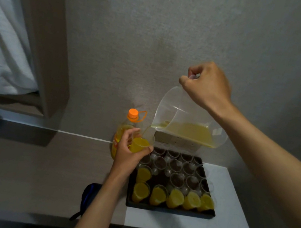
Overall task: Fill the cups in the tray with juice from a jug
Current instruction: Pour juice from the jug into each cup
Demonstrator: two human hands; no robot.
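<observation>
My right hand [208, 85] grips the handle of a clear plastic jug [185, 118], tilted to the left with yellow juice pooled at its spout. My left hand [129, 150] holds a clear cup [141, 143], partly full of juice, just under the spout and above the tray's far left corner. The black tray [168, 210] lies on a white shelf and holds several cups. Those in the front row [175, 197] and one behind it on the left [143, 174] contain juice. The cups further back [175, 166] are empty.
A large juice bottle with an orange cap [132, 117] stands behind my left hand against the wall. A beige box [176, 143] sits behind the tray. A dark pouch [89, 193] lies left of the tray. The white shelf [227, 218] ends at the right and front.
</observation>
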